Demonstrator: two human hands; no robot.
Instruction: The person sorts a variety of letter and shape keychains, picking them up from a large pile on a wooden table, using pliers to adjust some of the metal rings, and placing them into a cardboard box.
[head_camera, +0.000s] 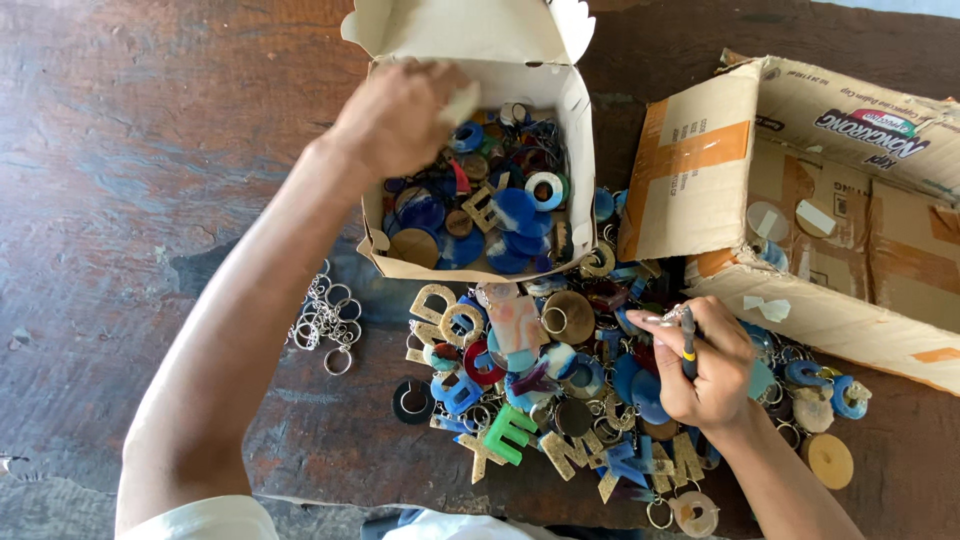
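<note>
Head view: my left hand is curled over the small white box, pinching a pale piece at its rim. The box is already well filled with keyrings. Just below it, a big pile of letter keyrings is unsorted. My right hand, over that pile, grips a dark pen-like tool.

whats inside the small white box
The small white box holds keychain charms: blue discs, a gold letter, rings. The left hand covers its upper-left corner; the bottom is hidden.
</note>
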